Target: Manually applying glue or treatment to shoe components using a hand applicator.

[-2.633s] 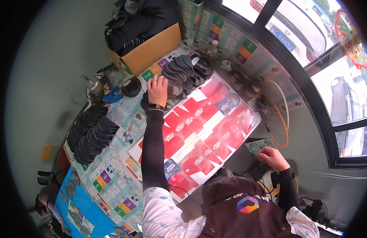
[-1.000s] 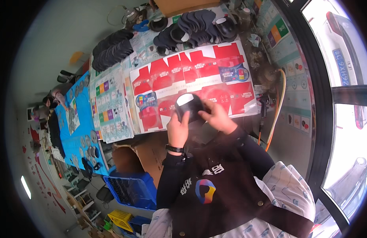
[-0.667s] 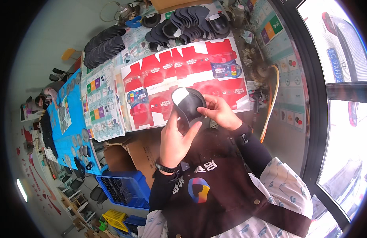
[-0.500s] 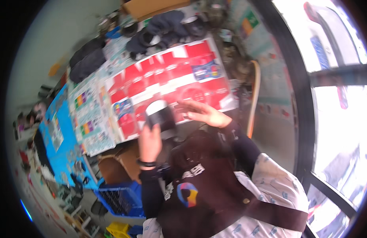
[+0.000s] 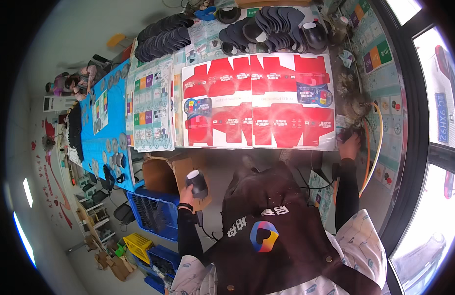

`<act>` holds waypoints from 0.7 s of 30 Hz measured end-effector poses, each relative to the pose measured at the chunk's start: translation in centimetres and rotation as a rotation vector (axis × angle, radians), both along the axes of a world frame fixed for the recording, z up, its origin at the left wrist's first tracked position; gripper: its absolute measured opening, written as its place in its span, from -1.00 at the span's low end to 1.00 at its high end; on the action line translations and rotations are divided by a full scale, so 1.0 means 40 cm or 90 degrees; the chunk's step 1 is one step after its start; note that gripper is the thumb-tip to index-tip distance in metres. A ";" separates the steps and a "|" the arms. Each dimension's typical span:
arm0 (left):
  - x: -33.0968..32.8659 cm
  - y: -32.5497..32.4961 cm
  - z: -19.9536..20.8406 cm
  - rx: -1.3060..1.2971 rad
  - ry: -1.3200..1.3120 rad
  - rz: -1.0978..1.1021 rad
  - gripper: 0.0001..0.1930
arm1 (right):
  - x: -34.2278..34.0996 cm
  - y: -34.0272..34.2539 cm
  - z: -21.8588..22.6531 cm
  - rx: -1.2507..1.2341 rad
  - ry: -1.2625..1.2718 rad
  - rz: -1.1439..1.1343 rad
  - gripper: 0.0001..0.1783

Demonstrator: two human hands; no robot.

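At the lower middle, below the table's front edge, my left hand [image 5: 187, 195] grips a dark grey curved pad [image 5: 198, 184] with a white patch at its top. My right hand [image 5: 350, 145] reaches to the right end of the table. Its fingers are curled at a small dark object [image 5: 343, 133] there, whose kind I cannot make out. Between the hands, red and white printed sheets [image 5: 267, 98] lie flat on the table. Behind them, similar dark curved pieces [image 5: 281, 29] lie in overlapping rows, and another pile [image 5: 163, 37] sits farther left.
An open cardboard box [image 5: 163, 172] and a blue crate [image 5: 154, 214] of dark pieces stand below left. A blue-covered table [image 5: 102, 128] extends left, with people [image 5: 85, 81] at its far end. Orange and pale hoses [image 5: 379, 147] hang at the right near the window frame [image 5: 415, 98].
My left hand has moved down off the printed sheets with the dark pad. The right hand, held out over the sheets before, has gone right to the table's end. The view has shifted.
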State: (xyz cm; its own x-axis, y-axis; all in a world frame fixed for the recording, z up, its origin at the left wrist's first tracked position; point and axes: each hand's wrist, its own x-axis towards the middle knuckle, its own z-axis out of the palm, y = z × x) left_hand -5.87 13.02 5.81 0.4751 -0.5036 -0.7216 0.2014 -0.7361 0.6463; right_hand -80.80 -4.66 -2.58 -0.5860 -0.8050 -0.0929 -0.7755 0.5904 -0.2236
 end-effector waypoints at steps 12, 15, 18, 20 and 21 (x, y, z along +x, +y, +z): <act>-0.244 -0.575 -0.120 -0.189 -0.161 -0.392 -0.62 | 0.251 0.095 0.409 -0.033 -0.709 -0.107 -0.76; -0.260 -0.717 -0.180 -0.136 -0.278 -0.521 -0.55 | 0.478 -0.007 0.542 -0.004 -0.787 -0.039 -0.86; -0.345 -0.841 -0.188 -0.138 -0.300 -0.563 -0.57 | 0.616 -0.061 0.572 -0.020 -0.843 -0.061 -0.83; -0.372 -0.887 -0.190 -0.191 -0.326 -0.559 -0.61 | 0.689 -0.084 0.496 -0.124 -0.901 -0.011 -0.78; -0.356 -0.891 -0.203 -0.185 -0.319 -0.555 -0.61 | 0.715 -0.111 0.537 -0.017 -0.798 0.081 -0.71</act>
State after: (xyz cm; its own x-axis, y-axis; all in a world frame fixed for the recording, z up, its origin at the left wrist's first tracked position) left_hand -20.10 -22.62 -2.30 0.0760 -0.9381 -0.3379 -0.6644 -0.3003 0.6844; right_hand -52.19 -9.10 18.91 -0.0256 -0.8594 -0.5106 -0.0726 0.5110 -0.8565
